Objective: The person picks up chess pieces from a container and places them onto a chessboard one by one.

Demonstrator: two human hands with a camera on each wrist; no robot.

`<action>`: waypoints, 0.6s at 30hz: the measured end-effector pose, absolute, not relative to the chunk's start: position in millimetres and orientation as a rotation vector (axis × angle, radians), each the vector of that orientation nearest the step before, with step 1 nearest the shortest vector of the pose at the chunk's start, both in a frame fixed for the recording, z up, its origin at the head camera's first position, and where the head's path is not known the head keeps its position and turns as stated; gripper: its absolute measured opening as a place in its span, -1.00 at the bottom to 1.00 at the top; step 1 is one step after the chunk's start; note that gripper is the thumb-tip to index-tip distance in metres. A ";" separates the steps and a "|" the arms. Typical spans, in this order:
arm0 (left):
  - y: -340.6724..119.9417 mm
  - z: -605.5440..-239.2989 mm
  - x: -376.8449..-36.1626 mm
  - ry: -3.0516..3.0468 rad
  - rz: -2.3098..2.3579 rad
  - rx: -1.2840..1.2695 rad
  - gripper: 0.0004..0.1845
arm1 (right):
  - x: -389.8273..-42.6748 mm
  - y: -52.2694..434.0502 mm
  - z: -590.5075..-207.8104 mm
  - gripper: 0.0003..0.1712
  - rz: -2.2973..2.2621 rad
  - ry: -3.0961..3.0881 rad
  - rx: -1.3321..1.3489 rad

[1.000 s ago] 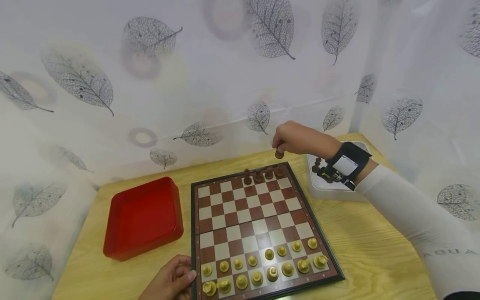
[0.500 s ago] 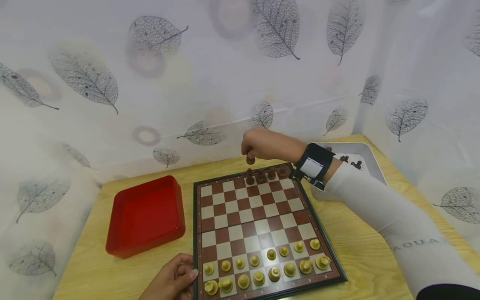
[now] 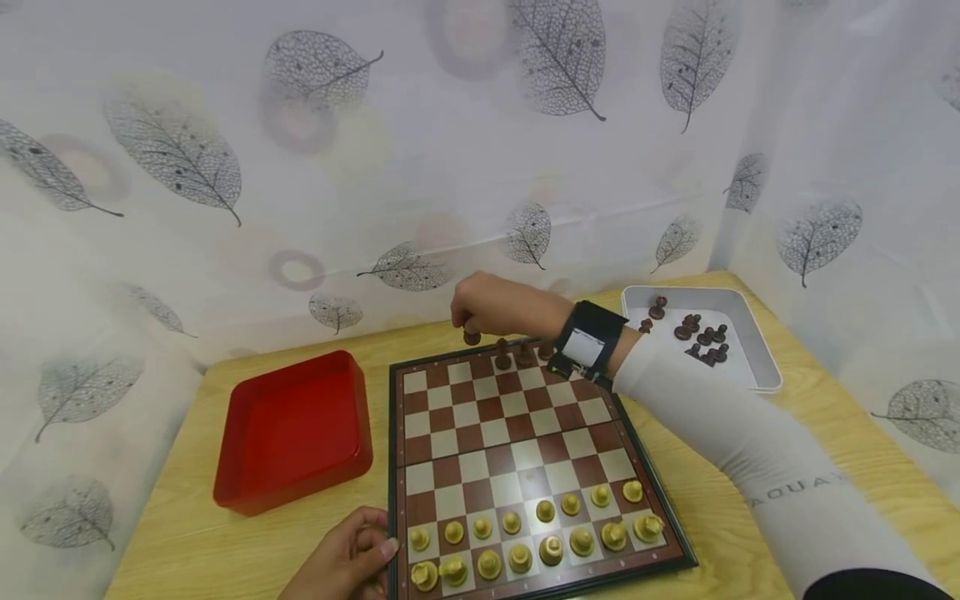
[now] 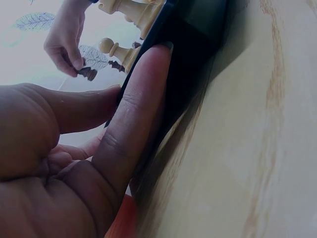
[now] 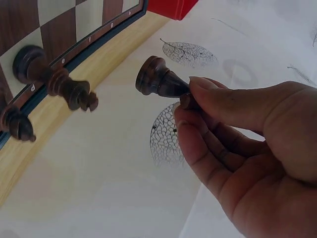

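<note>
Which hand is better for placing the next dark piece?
Likely the right hand: it pinches a dark chess piece near the far edge of the chessboard, while the left hand holds its left edge.

Brown-and-white checks cover the chessboard [image 3: 498,437]; the box [image 3: 292,425] is red.

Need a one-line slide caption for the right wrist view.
The right hand pinches a dark chess piece, held apart from the chessboard where other dark pieces stand.
</note>
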State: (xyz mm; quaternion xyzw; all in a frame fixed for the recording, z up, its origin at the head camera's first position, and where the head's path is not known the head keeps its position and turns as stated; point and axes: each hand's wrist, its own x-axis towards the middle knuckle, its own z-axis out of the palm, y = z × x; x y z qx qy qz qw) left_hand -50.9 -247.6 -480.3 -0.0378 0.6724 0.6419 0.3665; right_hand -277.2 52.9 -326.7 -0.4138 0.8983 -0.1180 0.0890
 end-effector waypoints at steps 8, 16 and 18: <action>-248.6 -479.7 -49.3 1.730 1.653 -0.098 -0.42 | -277.6 27.8 -334.4 -0.83 -0.356 2.648 -1.286; -248.2 -480.4 -50.1 1.715 1.659 -0.097 -0.42 | -277.4 8.5 -346.1 -0.83 -0.342 2.619 -1.280; -248.4 -480.3 -50.4 1.708 1.668 -0.095 -0.42 | -278.4 4.1 -349.9 -0.87 -0.334 2.611 -1.294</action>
